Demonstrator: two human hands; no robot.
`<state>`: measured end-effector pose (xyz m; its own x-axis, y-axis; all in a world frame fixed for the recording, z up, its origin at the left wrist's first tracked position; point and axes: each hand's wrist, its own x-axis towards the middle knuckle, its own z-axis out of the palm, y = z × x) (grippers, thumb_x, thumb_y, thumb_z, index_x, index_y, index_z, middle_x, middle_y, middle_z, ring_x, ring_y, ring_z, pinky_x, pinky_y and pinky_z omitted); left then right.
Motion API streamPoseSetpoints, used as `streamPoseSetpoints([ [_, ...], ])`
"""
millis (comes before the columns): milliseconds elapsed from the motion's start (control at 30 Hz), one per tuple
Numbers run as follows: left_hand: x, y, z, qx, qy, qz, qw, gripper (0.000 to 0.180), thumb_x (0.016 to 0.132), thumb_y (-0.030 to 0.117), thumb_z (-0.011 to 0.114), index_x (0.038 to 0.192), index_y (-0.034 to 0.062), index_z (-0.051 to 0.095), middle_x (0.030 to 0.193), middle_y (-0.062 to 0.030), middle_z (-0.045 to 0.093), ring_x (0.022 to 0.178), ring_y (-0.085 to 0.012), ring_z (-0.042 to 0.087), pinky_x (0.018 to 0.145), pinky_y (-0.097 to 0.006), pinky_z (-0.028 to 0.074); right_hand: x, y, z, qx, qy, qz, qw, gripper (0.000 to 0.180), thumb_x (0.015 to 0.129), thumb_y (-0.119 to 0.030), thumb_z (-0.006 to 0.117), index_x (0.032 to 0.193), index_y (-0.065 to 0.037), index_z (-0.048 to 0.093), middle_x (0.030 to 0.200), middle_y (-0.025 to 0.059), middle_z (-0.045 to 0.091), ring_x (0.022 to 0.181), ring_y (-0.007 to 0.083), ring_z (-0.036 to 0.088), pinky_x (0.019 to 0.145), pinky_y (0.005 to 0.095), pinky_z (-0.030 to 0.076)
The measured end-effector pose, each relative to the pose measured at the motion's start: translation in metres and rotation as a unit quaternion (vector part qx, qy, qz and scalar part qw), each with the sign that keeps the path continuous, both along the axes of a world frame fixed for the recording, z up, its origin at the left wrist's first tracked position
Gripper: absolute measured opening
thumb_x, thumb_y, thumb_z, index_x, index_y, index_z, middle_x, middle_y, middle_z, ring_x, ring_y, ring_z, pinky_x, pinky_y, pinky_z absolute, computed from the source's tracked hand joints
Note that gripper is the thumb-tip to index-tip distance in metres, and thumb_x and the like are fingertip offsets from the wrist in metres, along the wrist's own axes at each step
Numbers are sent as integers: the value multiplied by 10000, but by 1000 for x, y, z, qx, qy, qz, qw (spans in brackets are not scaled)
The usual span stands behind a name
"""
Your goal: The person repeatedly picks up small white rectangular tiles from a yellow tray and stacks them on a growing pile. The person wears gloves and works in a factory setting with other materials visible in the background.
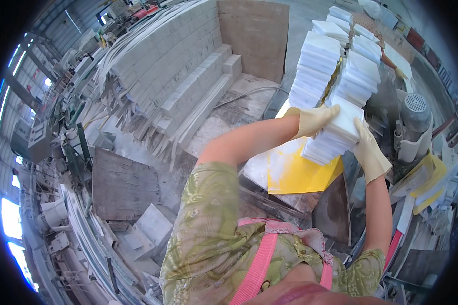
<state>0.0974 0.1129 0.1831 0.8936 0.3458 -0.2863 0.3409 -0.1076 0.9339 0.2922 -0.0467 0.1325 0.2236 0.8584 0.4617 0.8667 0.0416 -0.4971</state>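
Both gloved hands are clamped on one bundle of white tiles [336, 134], the left hand [314, 120] pressed flat against its near end with the fingers over the top edge, the right hand [370, 150] gripping the far side. The bundle sits tilted in the air just above a yellow sheet [295, 175] on the bench, right below the taller stacks of white tiles [315, 68] piled behind. To the right stands a grey motor [414, 119], and off to the left long white stone blocks [173, 61] lie in rows.

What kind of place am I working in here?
Most likely a stone-cutting workshop: long white stone strips stacked up, piles of white tiles by a grey motor, and gloved hands gripping a tile bundle.
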Motion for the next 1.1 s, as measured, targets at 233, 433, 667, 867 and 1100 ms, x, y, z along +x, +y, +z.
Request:
streamPoseSetpoints([
  [233, -18, 0, 6, 40, 3, 19, 999, 920, 955, 738, 280, 1508, 6, 351, 1486, -212, 458, 1236, -384, 513, 970, -460, 460, -22, -49, 30, 67, 390, -73, 915, 495, 1036, -210, 489, 1495, -39, 421, 1516, 125, 461, 1410, 254, 452, 1135, 334, 368],
  [433, -74, -8, -48, 184, -252, 63, 948, 580, 1045, 393, 304, 1500, 40, 368, 1464, -191, 469, 1323, -334, 473, 1089, -392, 386, -36, -189, -25, 85, 471, -183, 859, 541, 1089, -367, 404, 1502, -20, 443, 1519, 122, 479, 1436, 209, 421, 1193, 338, 289],
  [667, -116, -48, -138, 31, -52, 230, 971, 476, 1027, 389, 476, 1246, 10, 662, 1265, -135, 672, 1205, -212, 602, 1036, -355, 445, -72, -375, -105, 139, 501, -439, 733, 577, 1072, -395, 396, 1477, 13, 446, 1518, 197, 456, 1423, 286, 435, 1193, 394, 308],
  [867, -114, -93, -209, 74, -33, 214, 973, 376, 954, 331, 668, 1173, 28, 712, 1097, -136, 738, 1038, -200, 679, 888, -358, 534, -77, -423, -114, 121, 484, -417, 760, 552, 1016, -371, 506, 1434, -11, 519, 1427, 141, 565, 1336, 251, 519, 1125, 372, 377],
  [1100, -57, -163, -196, 222, -43, 175, 958, 365, 990, 315, 615, 1149, 5, 722, 969, -104, 741, 916, -210, 690, 808, -324, 521, 4, -478, -127, 90, 295, -525, 794, 403, 1011, -312, 593, 1252, 0, 676, 1177, 129, 722, 1156, 214, 658, 1008, 326, 473],
])
